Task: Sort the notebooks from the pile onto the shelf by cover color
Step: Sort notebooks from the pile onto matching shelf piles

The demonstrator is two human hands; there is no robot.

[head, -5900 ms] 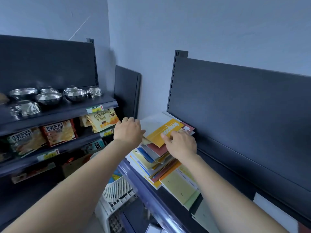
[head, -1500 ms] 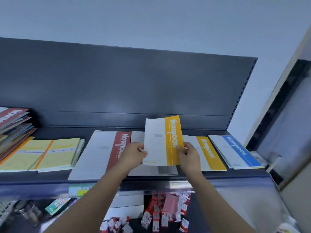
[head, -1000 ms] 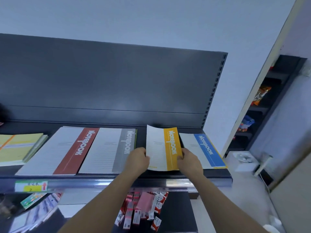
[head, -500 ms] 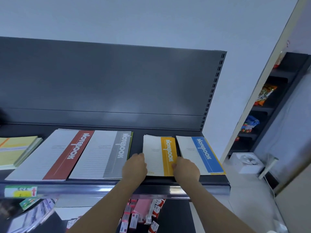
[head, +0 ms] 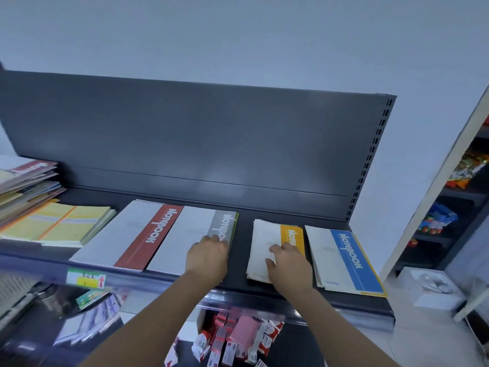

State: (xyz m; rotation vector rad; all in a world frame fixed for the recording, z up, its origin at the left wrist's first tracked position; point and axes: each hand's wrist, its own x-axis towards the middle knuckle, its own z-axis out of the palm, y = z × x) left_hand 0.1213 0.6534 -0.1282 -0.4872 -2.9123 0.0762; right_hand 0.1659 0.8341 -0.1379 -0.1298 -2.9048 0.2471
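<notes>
From the head view, my right hand [head: 288, 263] lies palm-down on the orange-banded notebook [head: 266, 243], fingers loosely spread and pressing on its cover without closing round anything. That notebook tops a slightly fanned stack on the dark shelf [head: 241, 250]. Its long axis runs from the front lip away from me toward the back panel [head: 185, 144], and its orange band with the lettering runs lengthwise up the right side. I cannot count the copies beneath it. My left hand [head: 209, 258] rests on the grey-banded notebook [head: 185, 242], fingertips on top of the cover near its right edge and gripping nothing. A green edge peeks out along that side. A bare strip of shelf separates my two hands. Just right of my right hand lies the blue-banded notebook [head: 344, 258], which points the same way and has a yellow edge showing under it. Left of my left hand, touching the grey one, is the red-banded notebook [head: 127, 234]. Beyond it is a low stack of yellow-green notebooks [head: 58, 223], and farthest left is the mixed pile [head: 26, 184]. That makes five sorted groups and one pile. Below my wrists hang small red and white packets [head: 232, 337], and a yellow price tag [head: 86, 278] sits on the lip to the left.
</notes>
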